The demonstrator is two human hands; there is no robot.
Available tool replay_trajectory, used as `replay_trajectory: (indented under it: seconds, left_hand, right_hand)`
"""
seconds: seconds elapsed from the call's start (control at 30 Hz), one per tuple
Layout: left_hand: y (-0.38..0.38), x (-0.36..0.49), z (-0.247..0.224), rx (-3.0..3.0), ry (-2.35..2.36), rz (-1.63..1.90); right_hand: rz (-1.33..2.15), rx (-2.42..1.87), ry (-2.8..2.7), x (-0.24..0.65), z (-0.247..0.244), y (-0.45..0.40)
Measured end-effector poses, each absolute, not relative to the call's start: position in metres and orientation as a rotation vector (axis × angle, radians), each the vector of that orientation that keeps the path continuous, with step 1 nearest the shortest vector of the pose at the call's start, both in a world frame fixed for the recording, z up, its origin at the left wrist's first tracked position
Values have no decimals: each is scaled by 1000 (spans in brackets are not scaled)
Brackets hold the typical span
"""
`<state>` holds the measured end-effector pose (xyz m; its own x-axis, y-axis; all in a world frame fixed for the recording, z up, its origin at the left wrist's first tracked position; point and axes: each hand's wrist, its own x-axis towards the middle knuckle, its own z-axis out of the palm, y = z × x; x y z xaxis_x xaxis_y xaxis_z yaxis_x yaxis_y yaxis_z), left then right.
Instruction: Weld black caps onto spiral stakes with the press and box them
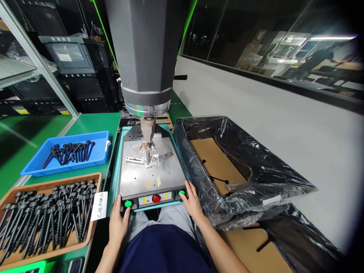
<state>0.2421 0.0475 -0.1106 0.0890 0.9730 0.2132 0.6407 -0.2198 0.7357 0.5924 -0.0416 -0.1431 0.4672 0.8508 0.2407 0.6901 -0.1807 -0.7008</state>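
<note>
My left hand (118, 220) rests at the near left corner of a bench press's metal base plate (127, 185), fingers stretched along its side. Its thumb is at the left green button (128, 204). At the right corner, my right hand (193, 201) lies with fingers extended and its thumb at the other green button (181, 193). Neither hand holds anything. Between them sits a red button (156, 198). Above the plate, the press's tapered metal tool (148, 129) comes down on a small dark part (148, 145) in a clear fixture (155, 159); exact contact is hard to make out.
To the left, a blue tray (102, 153) and a brown tray (92, 237) hold many black long-stemmed parts. On the right, a bin lined with black plastic (273, 167) contains cardboard and a few black parts. The press head (146, 49) looms overhead.
</note>
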Motion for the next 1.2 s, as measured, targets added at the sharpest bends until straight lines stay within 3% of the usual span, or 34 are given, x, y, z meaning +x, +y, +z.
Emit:
replay_trajectory:
  seconds: [0.5, 0.73, 1.03, 1.2]
  left_hand:
    - [58, 237, -117, 1868, 1641, 1002]
    - [54, 274, -75, 2005, 1470, 1349]
    - [111, 350, -33, 1386, 1115, 1264]
    - [146, 377, -5, 1162, 1061, 1284]
  right_hand:
    - [192, -1910, -1295, 596, -149, -45]
    - [243, -1947, -1263, 595, -146, -45]
    - [262, -1930, -1232, 597, -143, -46]
    - [154, -1893, -1129, 591, -113, -41]
